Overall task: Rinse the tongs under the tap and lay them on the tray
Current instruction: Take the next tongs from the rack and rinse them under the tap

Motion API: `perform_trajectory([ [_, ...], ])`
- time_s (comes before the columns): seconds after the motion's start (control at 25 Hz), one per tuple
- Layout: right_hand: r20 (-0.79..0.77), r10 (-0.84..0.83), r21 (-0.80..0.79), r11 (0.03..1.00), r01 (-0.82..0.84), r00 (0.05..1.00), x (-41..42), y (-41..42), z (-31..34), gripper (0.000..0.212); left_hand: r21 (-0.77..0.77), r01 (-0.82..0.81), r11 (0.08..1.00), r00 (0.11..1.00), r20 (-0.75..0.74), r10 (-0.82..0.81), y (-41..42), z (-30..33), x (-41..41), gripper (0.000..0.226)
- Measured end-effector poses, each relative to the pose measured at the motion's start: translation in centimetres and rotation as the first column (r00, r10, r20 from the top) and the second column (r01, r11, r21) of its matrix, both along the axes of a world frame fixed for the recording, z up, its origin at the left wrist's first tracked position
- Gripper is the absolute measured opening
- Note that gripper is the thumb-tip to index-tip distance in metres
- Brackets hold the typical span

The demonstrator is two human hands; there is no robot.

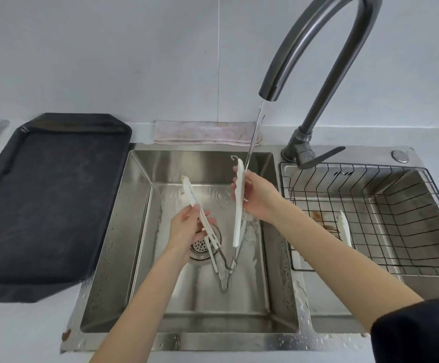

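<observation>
Sink (145,289), steel, set in the counter; near rim beaded with water, a rust-coloured spot at its near left corner. Drain strainer (200,247) seen in the basin floor, partly covered by the left hand.

Tongs (238,218), white-armed with a metal hinge, held over the middle of the basin, hinge pointing down toward the near side, arms spread in a wide V.

Left hand (187,231): fingers closed around the left arm of the tongs near its middle. Right hand (257,197): fingers pinched on the right arm, just below its tip.

Water stream (252,142), falling from the tap (325,51) and meeting the tongs at the right tip, just beside the right hand.

Wire basket (370,213) in the right basin; a white utensil (345,229) and brownish residue noted inside.

Tray (42,205), dark, on the counter left of the sink, touching its left edge. Folded cloth (205,133) along the far rim.

Risks, as judged: only one tip is wetted, so the left arm may be left unrinsed; wet plastic may slip from the pinch; water may be dripped across the counter during transfer to the tray.
</observation>
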State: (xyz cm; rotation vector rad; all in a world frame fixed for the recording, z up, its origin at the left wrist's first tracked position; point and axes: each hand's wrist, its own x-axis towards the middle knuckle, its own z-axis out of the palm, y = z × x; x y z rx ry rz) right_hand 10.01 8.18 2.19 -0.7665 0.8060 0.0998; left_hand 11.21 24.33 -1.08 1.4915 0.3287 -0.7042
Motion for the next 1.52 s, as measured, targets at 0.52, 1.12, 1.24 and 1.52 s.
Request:
perform_trajectory([
  [0.52, 0.015, 0.086, -0.3, 0.951, -0.077, 0.996, -0.1, 0.6, -0.9, 0.022, 0.036, -0.069, 0.997, 0.928, 0.368, 0.051, 0.2, 3.6, 0.4, 0.031],
  [1.12, 0.01, 0.075, -0.561, 0.826, -0.057, 0.997, 0.4, 1.0, 0.2, 0.018, -0.021, 0.013, 1.0, 0.95, 0.313, -0.006, -0.4, 3.1, -0.8, 0.003],
  [1.24, 0.081, 0.143, -0.568, 0.82, -0.072, 0.986, -1.5, 0.5, 1.1, 0.022, -0.101, 0.011, 0.995, 0.99, 0.14, 0.004, -0.7, 2.1, -0.1, 0.018],
  [1.52, 0.117, 0.211, -0.749, 0.661, -0.053, 0.97, -4.0, 0.1, 3.9, 0.064, -0.255, 0.146, 0.956, 0.968, -0.161, -0.191, -5.1, 2.0, -0.8, 0.042],
])
